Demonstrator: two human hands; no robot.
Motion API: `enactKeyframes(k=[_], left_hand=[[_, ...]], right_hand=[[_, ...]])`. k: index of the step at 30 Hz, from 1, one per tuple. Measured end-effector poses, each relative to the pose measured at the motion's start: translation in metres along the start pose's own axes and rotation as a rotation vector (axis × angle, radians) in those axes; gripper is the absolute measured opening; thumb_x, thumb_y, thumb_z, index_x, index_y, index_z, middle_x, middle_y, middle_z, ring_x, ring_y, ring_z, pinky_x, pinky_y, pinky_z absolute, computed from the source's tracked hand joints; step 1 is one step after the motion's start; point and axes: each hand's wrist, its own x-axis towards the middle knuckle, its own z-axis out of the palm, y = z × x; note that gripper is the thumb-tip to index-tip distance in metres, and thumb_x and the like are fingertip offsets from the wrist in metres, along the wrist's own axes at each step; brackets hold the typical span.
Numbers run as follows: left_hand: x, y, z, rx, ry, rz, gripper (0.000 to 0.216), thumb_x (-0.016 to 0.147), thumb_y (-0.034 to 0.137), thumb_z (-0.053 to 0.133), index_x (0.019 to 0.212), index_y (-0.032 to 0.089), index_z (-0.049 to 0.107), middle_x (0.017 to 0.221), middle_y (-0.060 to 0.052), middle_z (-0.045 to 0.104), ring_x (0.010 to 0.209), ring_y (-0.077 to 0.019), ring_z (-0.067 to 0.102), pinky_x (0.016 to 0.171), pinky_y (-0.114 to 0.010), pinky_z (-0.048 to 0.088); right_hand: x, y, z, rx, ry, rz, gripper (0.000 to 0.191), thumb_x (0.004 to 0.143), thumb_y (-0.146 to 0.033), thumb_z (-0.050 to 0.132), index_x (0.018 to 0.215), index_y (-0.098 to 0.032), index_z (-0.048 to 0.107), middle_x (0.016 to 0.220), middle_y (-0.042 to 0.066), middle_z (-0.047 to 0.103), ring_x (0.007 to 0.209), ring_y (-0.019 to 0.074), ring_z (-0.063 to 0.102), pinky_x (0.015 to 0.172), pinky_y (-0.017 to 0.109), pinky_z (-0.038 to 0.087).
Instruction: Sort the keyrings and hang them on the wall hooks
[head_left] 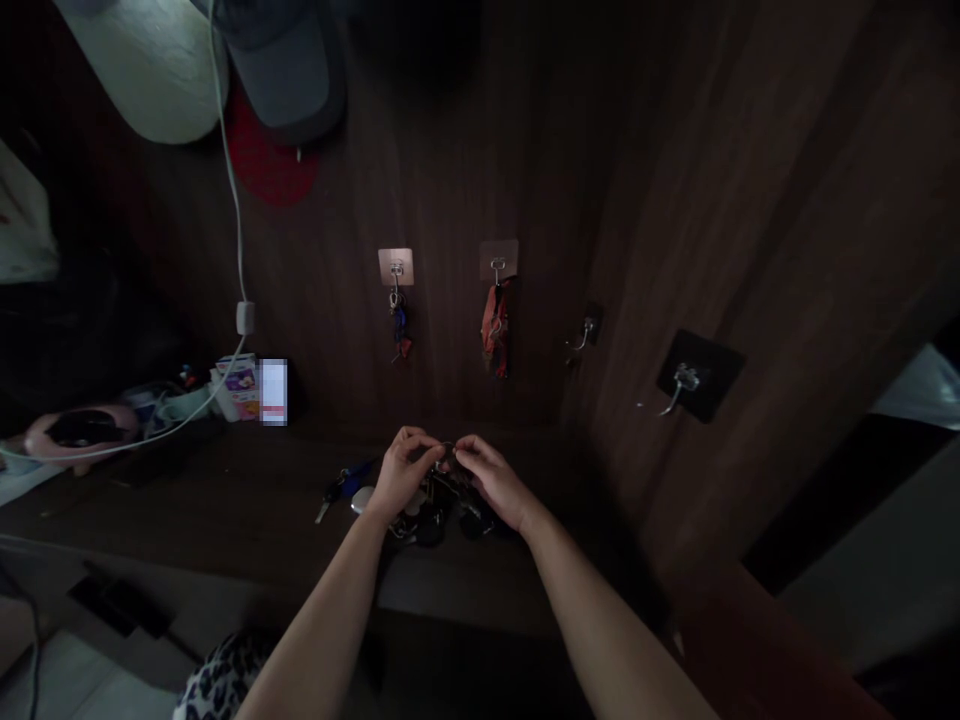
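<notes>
Over the dark wooden shelf, my left hand (405,472) and my right hand (496,478) meet fingertip to fingertip. Between them they pinch a thin metal key ring (448,445), my left hand at its left side and my right hand at its right. Beneath the hands lies a dark pile of keys (427,525) with fobs, partly covered by my fingers and hard to make out in the dim light. Left of the pile, apart from it, lies a key with a blue tag (345,487). A pale round object (363,500) shows beside my left wrist.
On the back panel, one adhesive hook (396,268) holds keys and another (498,263) holds a red-orange strap. A bare hook (679,385) sticks out from the right wall. Caps (285,80) hang upper left; a white cable (238,220) runs down to the shelf's clutter.
</notes>
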Motion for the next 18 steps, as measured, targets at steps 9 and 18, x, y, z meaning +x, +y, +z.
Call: enactKeyframes(k=[9, 18], left_hand=[[0.001, -0.001, -0.001, -0.002, -0.003, 0.019, 0.02, 0.075, 0.036, 0.057, 0.074, 0.019, 0.066, 0.085, -0.003, 0.056, 0.084, -0.0142, 0.055, 0.079, -0.026, 0.043], [-0.001, -0.007, 0.006, 0.257, -0.171, -0.007, 0.017, 0.078, 0.028, 0.05, 0.084, 0.021, 0.065, 0.088, -0.003, 0.064, 0.086, -0.0166, 0.059, 0.081, -0.028, 0.043]], right_hand=[[0.002, 0.0, 0.0, 0.186, 0.017, 0.04, 0.027, 0.066, -0.033, 0.07, 0.081, -0.019, 0.053, 0.071, -0.001, 0.065, 0.069, 0.0128, 0.064, 0.06, 0.021, 0.046], [0.006, -0.009, -0.013, 0.331, 0.236, -0.063, 0.026, 0.065, -0.029, 0.071, 0.085, -0.018, 0.059, 0.079, 0.002, 0.068, 0.075, 0.0129, 0.064, 0.057, 0.02, 0.047]])
